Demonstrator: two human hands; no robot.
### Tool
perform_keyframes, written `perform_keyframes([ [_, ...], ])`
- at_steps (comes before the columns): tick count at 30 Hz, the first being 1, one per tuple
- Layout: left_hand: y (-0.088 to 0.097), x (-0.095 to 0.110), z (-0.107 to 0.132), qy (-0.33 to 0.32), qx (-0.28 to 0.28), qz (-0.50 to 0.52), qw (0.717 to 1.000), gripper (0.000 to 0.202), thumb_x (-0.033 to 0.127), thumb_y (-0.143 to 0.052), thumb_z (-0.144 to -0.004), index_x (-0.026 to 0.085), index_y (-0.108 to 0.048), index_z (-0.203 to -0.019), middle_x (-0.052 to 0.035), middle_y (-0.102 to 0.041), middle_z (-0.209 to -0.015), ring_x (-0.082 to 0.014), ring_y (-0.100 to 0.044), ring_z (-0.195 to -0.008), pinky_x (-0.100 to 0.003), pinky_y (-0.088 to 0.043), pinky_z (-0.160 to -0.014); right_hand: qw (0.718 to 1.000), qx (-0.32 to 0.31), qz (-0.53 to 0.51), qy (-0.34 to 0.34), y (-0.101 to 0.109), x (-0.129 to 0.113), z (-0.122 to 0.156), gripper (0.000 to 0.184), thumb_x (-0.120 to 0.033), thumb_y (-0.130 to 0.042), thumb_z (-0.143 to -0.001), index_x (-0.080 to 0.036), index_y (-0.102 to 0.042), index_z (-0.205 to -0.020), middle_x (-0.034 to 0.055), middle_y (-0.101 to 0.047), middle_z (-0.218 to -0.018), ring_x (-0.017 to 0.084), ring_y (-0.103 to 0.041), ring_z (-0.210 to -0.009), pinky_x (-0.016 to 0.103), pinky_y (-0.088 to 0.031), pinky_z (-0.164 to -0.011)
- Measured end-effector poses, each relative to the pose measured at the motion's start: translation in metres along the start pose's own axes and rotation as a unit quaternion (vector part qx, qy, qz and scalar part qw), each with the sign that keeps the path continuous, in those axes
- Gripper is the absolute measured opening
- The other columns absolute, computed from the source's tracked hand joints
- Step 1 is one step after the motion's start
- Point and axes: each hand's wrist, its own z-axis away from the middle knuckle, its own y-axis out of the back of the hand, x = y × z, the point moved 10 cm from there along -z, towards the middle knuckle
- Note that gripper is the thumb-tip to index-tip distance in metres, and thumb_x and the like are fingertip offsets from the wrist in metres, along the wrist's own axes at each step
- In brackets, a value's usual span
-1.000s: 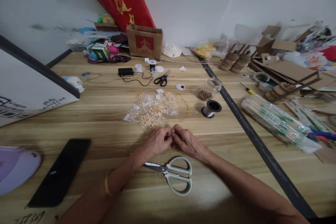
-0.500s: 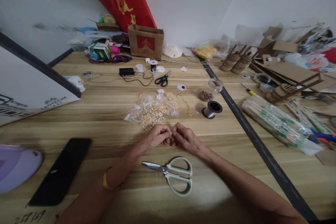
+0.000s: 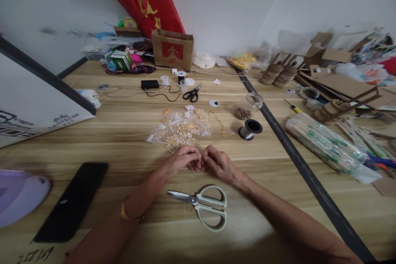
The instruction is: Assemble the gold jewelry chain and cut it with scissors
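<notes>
Fingertips almost touching, my left hand (image 3: 186, 158) and my right hand (image 3: 219, 162) meet over the middle of the table. Both are closed in a pinch on something tiny; a small glint shows between them, but its kind is too small to make out. Just beyond my left hand lies a heap of gold and silver beads (image 3: 181, 135) on and beside clear plastic bags (image 3: 156, 133). A gold chain (image 3: 220, 123) lies beyond my right hand, with a spool of clear line (image 3: 250, 130) to its right. Scissors with pale handles (image 3: 201, 206) rest on the table nearer to me.
A black phone (image 3: 71, 202) lies at left, near a large white box (image 3: 37, 103). Black scissors (image 3: 192, 94) and a clear jar of beads (image 3: 249, 106) stand farther back. Bundled sticks in plastic (image 3: 328, 144) lie at right, across a dark strip (image 3: 297, 159).
My left hand and wrist have shifted slightly, with its fingers still pinched beside the right. The right hand barely differs, and the things on the table have stayed put.
</notes>
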Motion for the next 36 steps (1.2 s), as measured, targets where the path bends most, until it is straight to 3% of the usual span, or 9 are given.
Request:
perform_keyframes([
  [20, 0.007, -0.003, -0.002, 0.007, 0.001, 0.039, 0.999, 0.026, 0.037, -0.068, -0.068, 0.011, -0.065, -0.068, -0.0033, -0.067, -0.066, -0.0102, -0.057, -0.058, -0.025, -0.045, -0.062, 0.998, 0.024, 0.018, 0.046, 0.004, -0.008, 0.001, 0.015, -0.028, -0.042, -0.095, -0.019, -0.048, -0.086, -0.0006, -0.058, -0.072, 0.010, -0.048, -0.060, 0.021, -0.038, -0.057],
  [36, 0.009, -0.005, -0.004, 0.008, 0.007, 0.014, 1.000, 0.030, 0.041, -0.071, -0.065, 0.013, -0.062, -0.064, -0.0029, -0.067, -0.064, -0.0103, -0.058, -0.056, -0.023, -0.043, -0.058, 0.975, 0.042, 0.150, 0.157, -0.002, -0.028, 0.009, 0.013, -0.017, -0.042, -0.096, -0.019, -0.053, -0.090, 0.0058, -0.056, -0.087, 0.015, -0.057, -0.075, 0.027, -0.049, -0.068],
])
